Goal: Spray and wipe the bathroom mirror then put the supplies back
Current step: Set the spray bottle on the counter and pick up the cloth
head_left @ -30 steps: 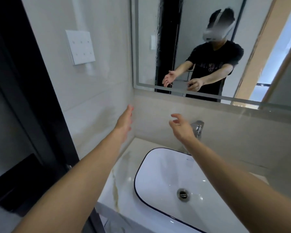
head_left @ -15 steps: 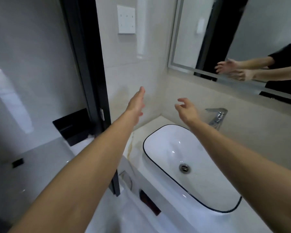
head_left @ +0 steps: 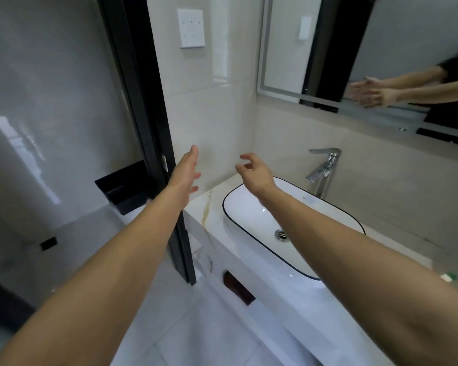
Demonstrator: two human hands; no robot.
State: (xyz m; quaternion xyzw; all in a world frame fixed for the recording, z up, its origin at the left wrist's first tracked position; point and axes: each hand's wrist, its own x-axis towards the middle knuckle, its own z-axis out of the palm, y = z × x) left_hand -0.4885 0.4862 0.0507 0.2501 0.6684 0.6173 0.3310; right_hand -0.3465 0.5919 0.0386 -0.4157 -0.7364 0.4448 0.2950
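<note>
Two bare arms reach out over the vanity, and both hands hold nothing. The left hand [head_left: 187, 169] is stretched flat with its fingers straight and close together, edge-on in front of the glossy cream wall tile. The right hand [head_left: 254, 171] hangs in the air just beside it, over the far left end of the basin, with fingers loosely curled and thumb apart from them.

One mirror [head_left: 328, 46] hangs on the wall above and to the right of the hands, well apart from either. It is rectangular, with a frosted pale band running along its edge, and its glass shows both forearms and both hands in reflection, along with a dark sleeve.

One sink [head_left: 249, 207] sits on the tabletop [head_left: 214, 204]: a smooth white oblong bowl with rounded corners and a thin black line round its rim, and a single metal drain in the bottom. One tall chrome faucet [head_left: 321, 170] with a flat angular spout stands behind it. The tabletop is pale polished stone with a yellowish vein near its left corner. One white square switch plate [head_left: 191, 27] is fixed to the tile up high. A black door frame [head_left: 146, 101] runs down the left, with a black shelf-like box [head_left: 122, 186] beyond it. At the far right edge lies one small green and white object, too cut off to identify.
</note>
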